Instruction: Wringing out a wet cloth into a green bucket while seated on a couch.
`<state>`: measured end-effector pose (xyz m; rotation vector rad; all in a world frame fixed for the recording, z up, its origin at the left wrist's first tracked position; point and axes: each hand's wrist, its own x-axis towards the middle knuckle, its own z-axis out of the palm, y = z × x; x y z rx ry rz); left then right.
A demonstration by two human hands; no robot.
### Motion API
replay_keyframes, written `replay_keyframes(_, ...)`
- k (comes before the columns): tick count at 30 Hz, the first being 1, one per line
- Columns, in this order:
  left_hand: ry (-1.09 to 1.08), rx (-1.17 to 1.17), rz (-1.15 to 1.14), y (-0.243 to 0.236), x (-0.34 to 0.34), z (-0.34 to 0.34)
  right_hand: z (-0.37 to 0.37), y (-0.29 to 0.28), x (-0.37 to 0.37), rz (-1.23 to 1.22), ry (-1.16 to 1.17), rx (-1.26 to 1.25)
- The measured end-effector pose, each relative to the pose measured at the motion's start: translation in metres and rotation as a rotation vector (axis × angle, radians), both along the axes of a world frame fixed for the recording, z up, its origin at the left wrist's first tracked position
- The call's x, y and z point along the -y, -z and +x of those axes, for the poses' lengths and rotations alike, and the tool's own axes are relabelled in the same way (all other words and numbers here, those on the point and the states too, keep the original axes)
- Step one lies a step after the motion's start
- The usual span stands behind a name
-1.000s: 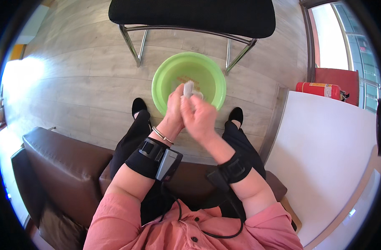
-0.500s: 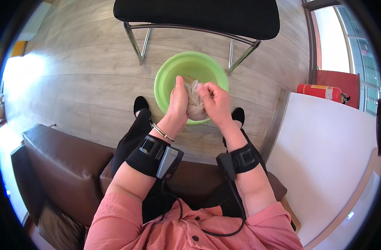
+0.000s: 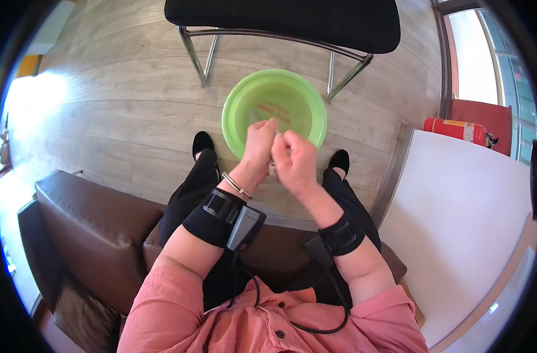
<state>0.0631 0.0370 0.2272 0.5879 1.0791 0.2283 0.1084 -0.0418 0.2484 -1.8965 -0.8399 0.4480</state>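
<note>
My left hand [image 3: 259, 145] and my right hand [image 3: 292, 162] are closed together around a bunched whitish cloth [image 3: 272, 169], which is mostly hidden between my fingers. They are at the near rim of a green plastic basin [image 3: 314, 112], which stands on the floor between my feet. The inside of the basin shows faint red printing and what looks like water.
A black chair [image 3: 280, 20] with chrome legs stands beyond the basin. Beneath me is a brown leather sofa [image 3: 89, 229]. To the right are a white tabletop [image 3: 445, 206], a red fire extinguisher [image 3: 456, 130] lying on its side and a window. My feet in black shoes flank the basin.
Half a second ago the cloth was spread between my hands over the basin. Now both fists are drawn together around it, slightly nearer me, and more of the basin's inside shows.
</note>
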Motion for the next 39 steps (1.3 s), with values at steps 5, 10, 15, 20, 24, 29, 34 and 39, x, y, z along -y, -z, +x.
replay_keyframes(5,0.029,-0.022,-0.096,-0.003,0.018,0.007,0.023,0.025,0.008,-0.007,0.039,0.044)
replay_keyframes(10,0.127,-0.008,0.048,-0.017,0.014,0.011,0.055,0.042,0.013,-0.202,0.181,0.091)
replay_keyframes(15,-0.121,0.148,-0.046,-0.013,-0.008,0.009,0.056,0.024,0.002,0.000,0.241,-0.275)
replay_keyframes(20,-0.191,0.055,0.004,-0.005,-0.013,0.003,0.014,-0.016,-0.007,0.064,-0.086,-0.013)
replay_keyframes(24,0.245,0.116,0.399,0.004,-0.003,-0.007,0.000,-0.007,-0.006,0.133,-0.133,0.231)
replay_keyframes(29,0.004,0.026,-0.045,-0.007,0.018,0.010,0.044,0.027,0.002,-0.139,0.108,0.164)
replay_keyframes(34,-0.057,0.055,-0.003,-0.020,-0.002,0.015,0.056,0.032,0.004,-0.116,0.164,-0.013)
replay_keyframes(39,-0.084,0.059,0.106,0.006,-0.020,0.001,0.055,0.016,0.000,-0.014,0.344,0.011)
